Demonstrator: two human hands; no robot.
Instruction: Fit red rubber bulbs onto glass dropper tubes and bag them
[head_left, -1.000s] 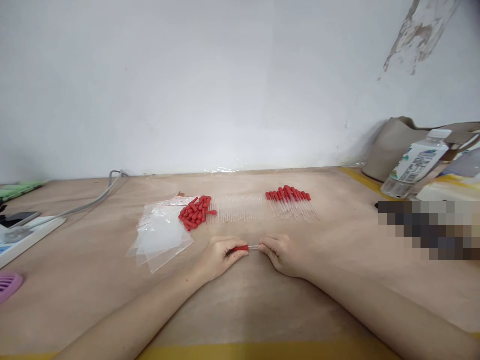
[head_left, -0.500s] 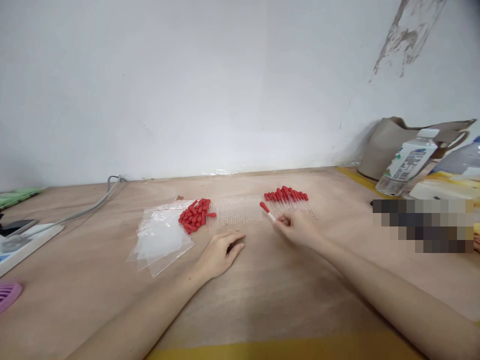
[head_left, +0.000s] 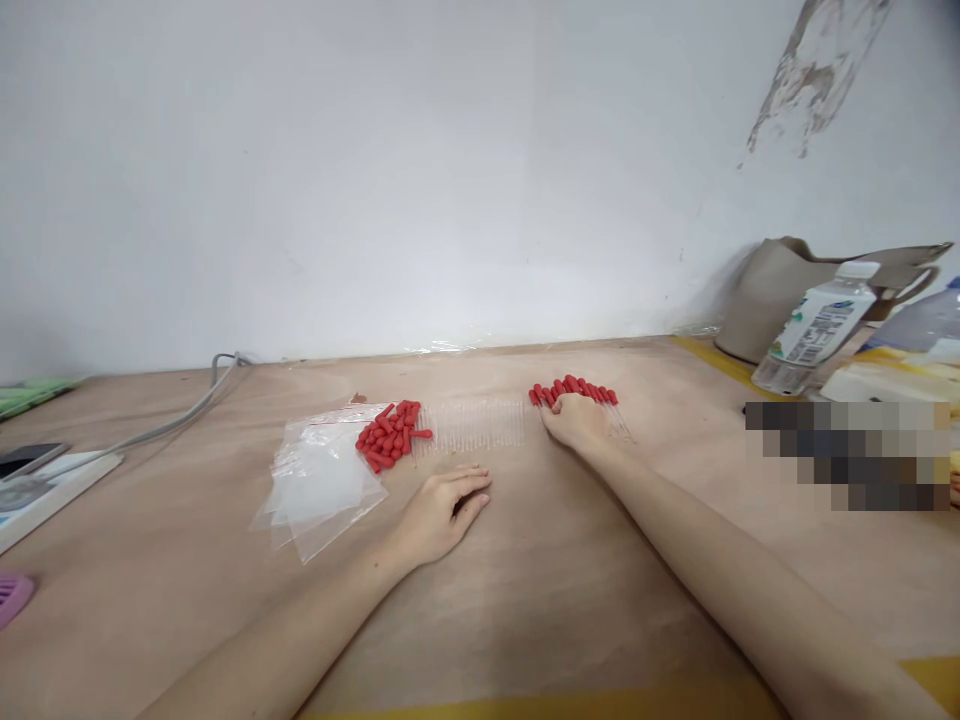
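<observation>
My left hand (head_left: 442,515) rests on the table, holding nothing, with a gap between thumb and fingers. Before it lies a row of clear thin glass tubes (head_left: 476,425). To their left is a pile of loose red rubber bulbs (head_left: 388,435), one bulb lying against the leftmost tubes. My right hand (head_left: 576,420) is pinched at the left end of a row of glass droppers with red bulbs (head_left: 574,384). A dropper seems to be between its fingertips, mostly hidden by the hand, which also covers several dropper stems.
Clear plastic bags (head_left: 322,490) lie left of the bulbs. A grey cable (head_left: 176,420) runs to a white power strip (head_left: 67,495) at far left. On the right stand a water bottle (head_left: 817,330) and a grey-beige bag (head_left: 757,300). A wall rises behind the table.
My right hand has moved forward, bringing the dropper from in front of the red-bulbed row to its left end. My left hand stays nearly still.
</observation>
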